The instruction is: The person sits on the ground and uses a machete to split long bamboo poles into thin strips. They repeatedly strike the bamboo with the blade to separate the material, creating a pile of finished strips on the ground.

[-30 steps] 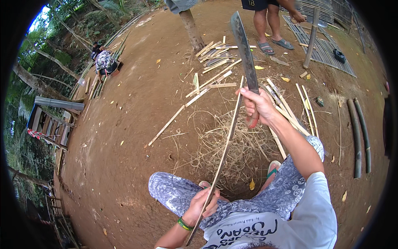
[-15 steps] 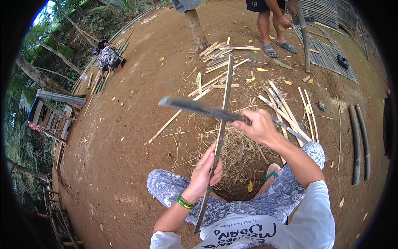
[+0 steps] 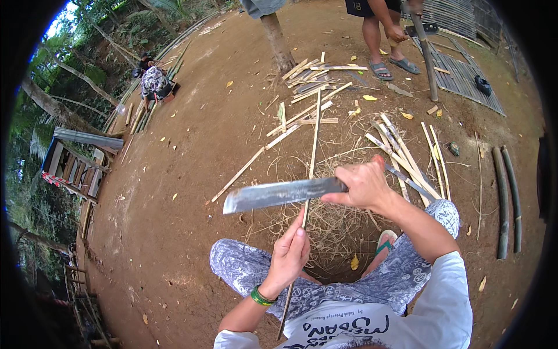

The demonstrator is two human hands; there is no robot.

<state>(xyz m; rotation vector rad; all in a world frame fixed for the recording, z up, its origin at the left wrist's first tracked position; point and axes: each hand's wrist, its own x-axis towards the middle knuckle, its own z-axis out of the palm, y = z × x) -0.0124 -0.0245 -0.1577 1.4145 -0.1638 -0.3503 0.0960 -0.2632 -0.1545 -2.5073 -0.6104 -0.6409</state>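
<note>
My left hand (image 3: pixel 289 255) is closed round a long, thin bamboo strip (image 3: pixel 315 142), which runs from my lap up and away from me, its narrow edge toward me. My right hand (image 3: pixel 363 185) grips the handle of a machete (image 3: pixel 279 195). The broad grey blade lies across the strip just above my left hand, pointing left, its flat side showing. Whether its edge touches the strip I cannot tell. Beneath both hands, a heap of curly bamboo shavings (image 3: pixel 334 232) covers the ground between my legs.
Split bamboo strips (image 3: pixel 407 157) lie right of the shavings, and more pieces (image 3: pixel 314 75) lie near a tree trunk (image 3: pixel 278 43). Two dark poles (image 3: pixel 501 203) rest at the right. Another person (image 3: pixel 381 35) stands ahead, a hand at an upright post (image 3: pixel 425 58). Someone (image 3: pixel 154 81) crouches far left.
The machete blade has tilted to show its broad face and come slightly nearer to me. The bamboo strip has turned from its wide face to its narrow edge.
</note>
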